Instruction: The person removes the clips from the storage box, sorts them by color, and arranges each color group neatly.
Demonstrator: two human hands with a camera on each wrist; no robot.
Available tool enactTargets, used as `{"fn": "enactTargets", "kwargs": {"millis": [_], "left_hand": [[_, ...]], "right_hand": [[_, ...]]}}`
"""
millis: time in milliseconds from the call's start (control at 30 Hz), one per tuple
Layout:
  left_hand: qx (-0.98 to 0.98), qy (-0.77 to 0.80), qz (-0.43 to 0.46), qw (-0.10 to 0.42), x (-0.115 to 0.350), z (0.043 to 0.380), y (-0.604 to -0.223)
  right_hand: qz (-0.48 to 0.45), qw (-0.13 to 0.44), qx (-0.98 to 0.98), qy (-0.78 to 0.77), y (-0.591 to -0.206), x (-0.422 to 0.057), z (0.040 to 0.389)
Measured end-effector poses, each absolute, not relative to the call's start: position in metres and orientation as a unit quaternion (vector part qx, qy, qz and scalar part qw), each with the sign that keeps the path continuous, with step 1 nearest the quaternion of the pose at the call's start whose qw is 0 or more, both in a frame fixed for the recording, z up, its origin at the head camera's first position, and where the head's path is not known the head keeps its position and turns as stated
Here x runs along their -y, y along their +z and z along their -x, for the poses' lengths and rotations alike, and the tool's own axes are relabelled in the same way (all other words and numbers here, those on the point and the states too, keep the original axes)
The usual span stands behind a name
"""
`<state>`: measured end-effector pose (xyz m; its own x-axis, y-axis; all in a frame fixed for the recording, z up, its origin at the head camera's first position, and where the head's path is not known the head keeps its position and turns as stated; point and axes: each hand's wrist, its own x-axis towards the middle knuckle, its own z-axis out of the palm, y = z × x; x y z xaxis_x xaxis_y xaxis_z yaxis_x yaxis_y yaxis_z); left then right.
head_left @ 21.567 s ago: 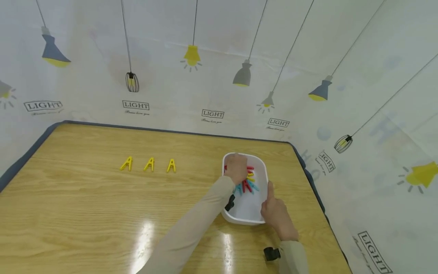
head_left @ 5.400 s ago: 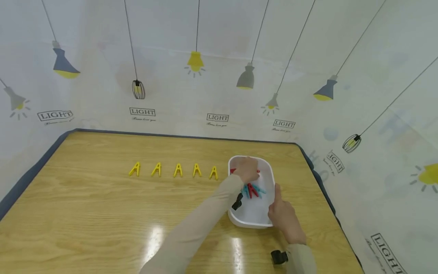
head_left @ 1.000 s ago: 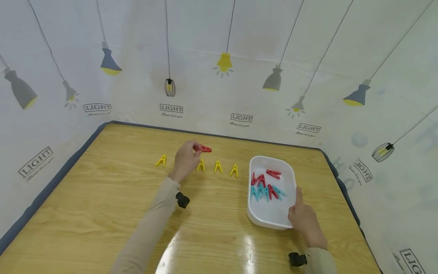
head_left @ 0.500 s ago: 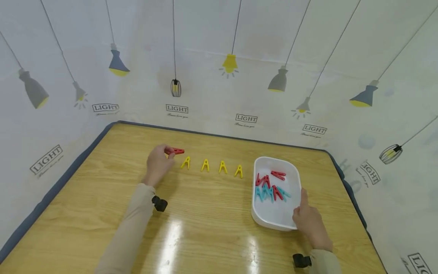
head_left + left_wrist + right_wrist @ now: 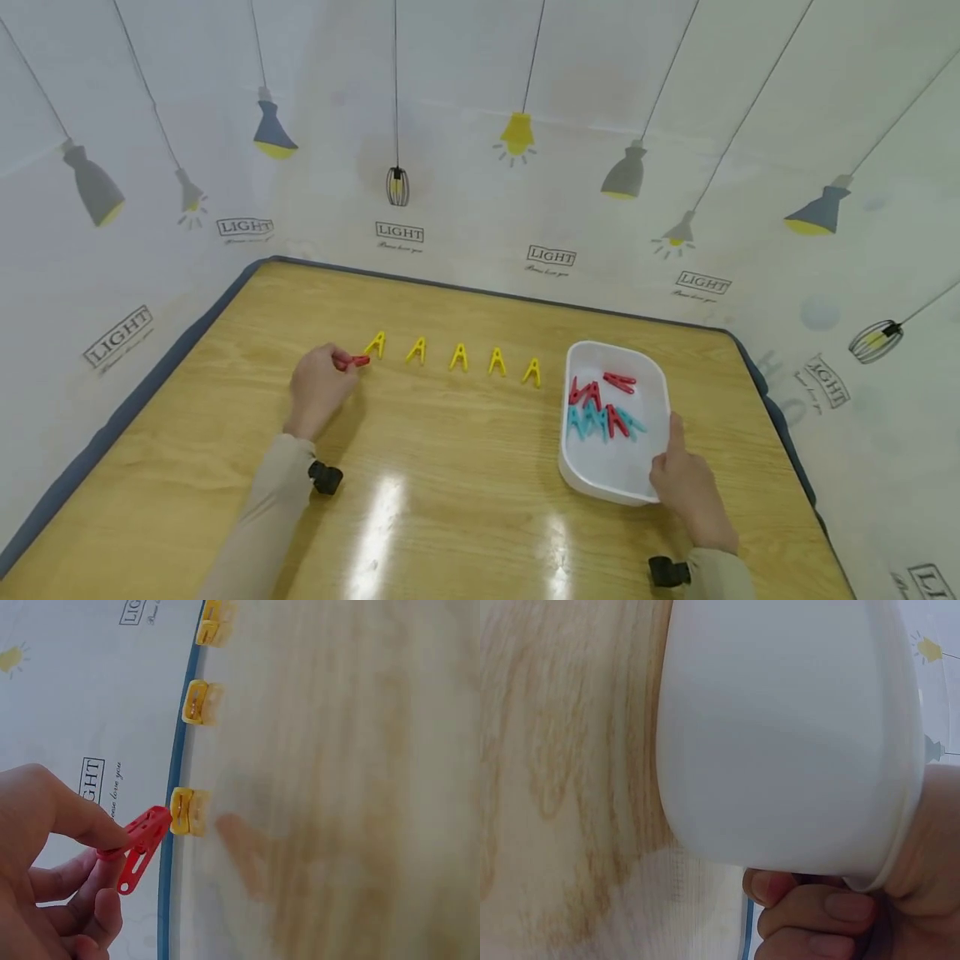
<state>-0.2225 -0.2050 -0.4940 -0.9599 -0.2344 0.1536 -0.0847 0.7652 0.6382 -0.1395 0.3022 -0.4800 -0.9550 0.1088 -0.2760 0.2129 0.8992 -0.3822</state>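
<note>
My left hand (image 5: 322, 387) pinches a red clothespin (image 5: 135, 844) between thumb and fingers, low over the table's left part. The clothespin sits just in front and to the left of the leftmost yellow clothespin (image 5: 377, 344), overlapping it in the left wrist view. Several yellow clothespins (image 5: 459, 357) stand in a spaced row toward the bin. On the right, my right hand (image 5: 690, 487) grips the rim of a white plastic bin (image 5: 611, 483), its fingers curled below the edge in the right wrist view. Inside lie several red clothespins (image 5: 619, 382) and light blue clothespins (image 5: 596, 421).
The wooden table (image 5: 450, 467) has a dark blue edge strip (image 5: 480, 292) along its back and sides. Behind it hangs a pale wall covering (image 5: 457, 100) printed with lamps. A black wrist camera (image 5: 326, 477) is worn on the left sleeve, another on the right.
Since the oldest frame the yellow row has grown from three, and the bin holds no visible yellow. Over the last second my left hand carried the red clothespin leftward, then nearer. My right hand stayed at the bin.
</note>
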Motion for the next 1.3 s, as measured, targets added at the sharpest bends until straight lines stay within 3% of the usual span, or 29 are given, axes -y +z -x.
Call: {"fn": "enactTargets", "kwargs": {"millis": [600, 1300], "left_hand": [[0.956, -0.282, -0.067, 0.05, 0.197, 0.22, -0.507], [0.957, -0.28, -0.051, 0.065, 0.193, 0.209, -0.495]], "right_hand": [[-0.077, 0.119, -0.968, -0.206, -0.481, -0.304, 0.14], [-0.056, 0.096, -0.972, -0.207, -0.481, -0.304, 0.139]]}}
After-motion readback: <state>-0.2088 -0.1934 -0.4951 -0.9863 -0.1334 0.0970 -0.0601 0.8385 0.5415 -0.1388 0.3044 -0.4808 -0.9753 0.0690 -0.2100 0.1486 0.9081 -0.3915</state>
